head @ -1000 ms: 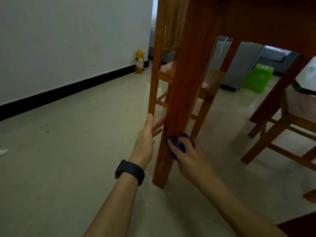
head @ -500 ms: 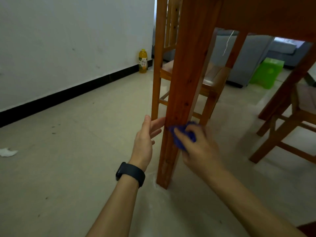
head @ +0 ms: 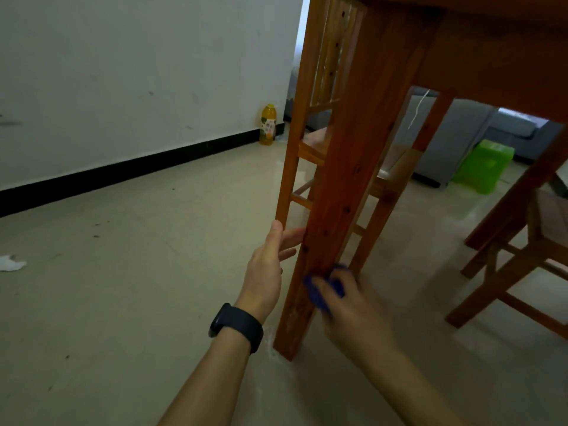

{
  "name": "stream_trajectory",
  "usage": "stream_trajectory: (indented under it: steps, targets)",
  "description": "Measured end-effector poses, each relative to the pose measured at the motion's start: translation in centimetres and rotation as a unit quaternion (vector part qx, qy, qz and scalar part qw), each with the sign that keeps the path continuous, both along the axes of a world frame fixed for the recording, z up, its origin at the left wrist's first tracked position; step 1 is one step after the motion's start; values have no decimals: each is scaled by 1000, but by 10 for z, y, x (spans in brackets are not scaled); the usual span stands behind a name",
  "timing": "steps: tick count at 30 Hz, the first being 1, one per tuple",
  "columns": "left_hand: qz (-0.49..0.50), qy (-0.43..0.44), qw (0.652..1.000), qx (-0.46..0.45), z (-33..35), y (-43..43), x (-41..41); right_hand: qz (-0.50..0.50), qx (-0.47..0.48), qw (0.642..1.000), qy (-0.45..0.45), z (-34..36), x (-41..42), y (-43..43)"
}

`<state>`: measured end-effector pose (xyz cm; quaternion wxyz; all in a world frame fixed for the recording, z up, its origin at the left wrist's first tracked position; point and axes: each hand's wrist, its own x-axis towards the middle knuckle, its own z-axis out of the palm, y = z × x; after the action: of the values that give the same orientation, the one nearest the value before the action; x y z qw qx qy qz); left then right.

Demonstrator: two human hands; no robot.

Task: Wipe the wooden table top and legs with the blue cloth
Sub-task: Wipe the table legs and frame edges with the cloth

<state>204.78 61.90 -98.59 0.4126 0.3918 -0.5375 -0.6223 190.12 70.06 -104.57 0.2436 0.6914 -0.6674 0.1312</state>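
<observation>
— Hands first?
— Right hand (head: 353, 305) curled round the blue cloth (head: 322, 292), pressing it against the lower part of the table leg (head: 338, 210), on the side facing the chairs. Blurred, so finger positions hard to make out beyond the thumb and forefinger closing over the cloth.
— And the left?
— Left hand (head: 266, 272) open, fingers straight and slightly spread, tips reaching toward the left face of the same leg; actual contact impossible to confirm. Black watch (head: 238, 325) on that wrist.
— Look of the cloth and the leg?
— Cloth bunched into a small deep-blue wad, mostly hidden under the fingers, only its left edge and a strip on top showing. Leg thick, square, reddish-brown with dark knots, standing on pale floor tiles (head: 123, 287); pale scuffing near its foot. Underside of the table top (head: 491, 41) filling the upper right.
— Around it?
— Wooden chair (head: 310, 142) tucked in just behind the leg, another chair (head: 522, 265) at the right. Yellow bottle (head: 268, 124) by the white wall (head: 138, 72), green plastic stool (head: 484, 166) beyond the table, beside a grey sofa (head: 455, 139). Scrap of white paper (head: 10, 262) at the far left on the floor.
— Different from half a second back?
— Cloth and right hand lower on the leg, nearer the foot. Left hand in much the same spot beside the leg, same open pose.
</observation>
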Motion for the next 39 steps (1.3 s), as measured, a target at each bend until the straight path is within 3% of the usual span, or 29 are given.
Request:
stream_trajectory:
  steps: [2, 4, 11, 14, 18, 20, 25, 31, 36, 39]
  targets:
    - [-6, -6, 1000, -7, -2, 0, 1, 0, 54, 999, 0, -19, -2, 3]
    - [-6, -3, 1000, -8, -3, 0, 2, -16, 42, 999, -12, -6, -1, 0]
    - [27, 17, 999, -11, -8, -5, -5, -22, -181, 980, -82, 112, 1, -8]
    - [30, 24, 999, -10, -11, -7, -6, -23, -147, 988, -34, 98, -1, -5]
    - [24, 29, 999, -4, -9, -8, -4, -21, -18, 999, 20, 59, 1, 2]
    - [23, 30, 999, -7, -8, -6, -4, -18, -27, 999, 24, 67, 4, -2]
    - [21, 28, 999, -12, -6, -1, -5, -37, -161, 986, -30, 114, 8, -11]
    - [-2, 25, 1000, -6, -4, 0, -2, -22, -16, 1000, 17, 65, 10, 1]
    - [6, 23, 1000, 3, -5, 3, -3, -14, -250, 968, -17, 137, 22, -17]
    - [2, 32, 999, 16, -5, 2, -3, -38, -249, 967, 37, 126, 20, -29]
